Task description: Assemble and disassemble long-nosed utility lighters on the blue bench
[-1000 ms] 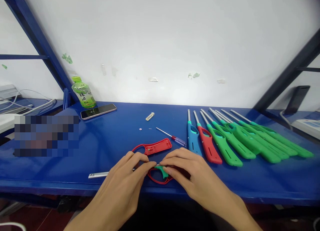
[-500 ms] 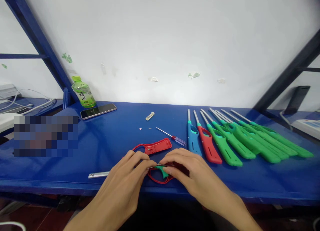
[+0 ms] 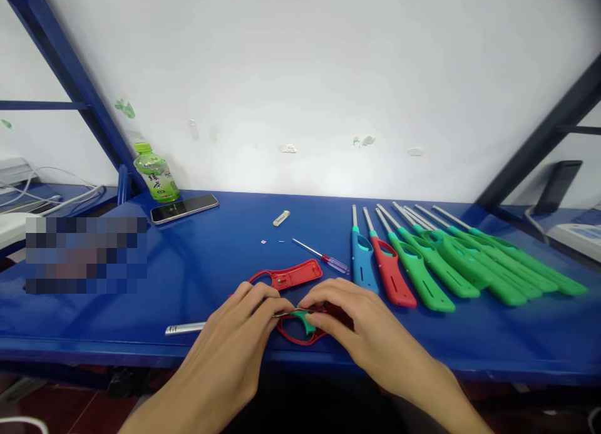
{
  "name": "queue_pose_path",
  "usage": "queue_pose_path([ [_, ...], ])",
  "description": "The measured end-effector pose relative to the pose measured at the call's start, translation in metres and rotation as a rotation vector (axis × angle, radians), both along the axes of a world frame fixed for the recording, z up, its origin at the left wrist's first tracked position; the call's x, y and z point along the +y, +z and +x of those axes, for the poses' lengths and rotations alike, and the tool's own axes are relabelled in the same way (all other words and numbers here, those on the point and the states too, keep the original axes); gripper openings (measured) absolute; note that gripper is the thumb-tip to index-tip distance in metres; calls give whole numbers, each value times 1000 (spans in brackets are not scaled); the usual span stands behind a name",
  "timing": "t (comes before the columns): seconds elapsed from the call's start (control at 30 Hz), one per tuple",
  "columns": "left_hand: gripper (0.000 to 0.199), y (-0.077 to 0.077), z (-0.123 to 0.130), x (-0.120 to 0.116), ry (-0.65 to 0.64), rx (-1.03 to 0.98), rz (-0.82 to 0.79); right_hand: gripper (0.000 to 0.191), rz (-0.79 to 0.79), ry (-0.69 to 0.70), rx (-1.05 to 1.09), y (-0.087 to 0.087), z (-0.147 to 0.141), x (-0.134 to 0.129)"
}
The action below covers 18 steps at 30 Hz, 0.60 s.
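Observation:
Near the front edge of the table lies an opened red gas lighter [image 3: 295, 340], its green trigger [image 3: 307, 323] showing between my hands. My left hand [image 3: 241, 334] is closed on its front part, fingertips pinching at the top of the trigger area. From under that hand a silver metal tube [image 3: 185, 328] sticks out to the left. My right hand [image 3: 350, 315] is closed over the handle side, thumb beside the trigger; the palm hides much of the handle. Just behind my hands rests the loose red half shell [image 3: 298, 275], inner side up.
A screwdriver [image 3: 334, 263] lies behind the half shell, with a small pale lighter tank [image 3: 282, 218] and tiny parts farther back. Several long lighters, blue [image 3: 364, 265], red [image 3: 394, 277] and green [image 3: 425, 284], line the right. At left are a phone [image 3: 185, 209] and a bottle [image 3: 157, 177].
Hardly anything differs. My fingertips shift very slightly at the top of the trigger; the lighter and both hands stay in place.

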<state>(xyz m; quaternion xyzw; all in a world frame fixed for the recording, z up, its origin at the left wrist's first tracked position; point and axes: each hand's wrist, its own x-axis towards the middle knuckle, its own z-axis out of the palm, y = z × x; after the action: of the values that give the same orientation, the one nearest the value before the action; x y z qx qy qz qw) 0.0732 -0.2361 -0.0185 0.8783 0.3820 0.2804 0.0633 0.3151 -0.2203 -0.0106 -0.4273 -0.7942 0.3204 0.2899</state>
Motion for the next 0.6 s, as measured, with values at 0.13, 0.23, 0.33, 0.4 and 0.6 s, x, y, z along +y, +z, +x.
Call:
queue_pose_path([
  [0.13, 34, -3, 1, 2, 0, -26, -19, 12, 12, 2, 11, 1, 0, 1],
  [0.23, 32, -7, 1, 4, 2, -54, -19, 14, 9, -4, 17, 0, -1, 1],
  [0.33, 31, -7, 1, 4, -1, -51, -21, 14, 9, 4, 39, 0, -2, 1],
  [0.4, 31, -6, 1, 3, 2, -45, -26, 14, 18, 24, 53, 0, -2, 1],
  [0.6, 45, -2, -1, 0, 21, 11, -10, 15, 45, -25, 47, -2, 0, 0],
])
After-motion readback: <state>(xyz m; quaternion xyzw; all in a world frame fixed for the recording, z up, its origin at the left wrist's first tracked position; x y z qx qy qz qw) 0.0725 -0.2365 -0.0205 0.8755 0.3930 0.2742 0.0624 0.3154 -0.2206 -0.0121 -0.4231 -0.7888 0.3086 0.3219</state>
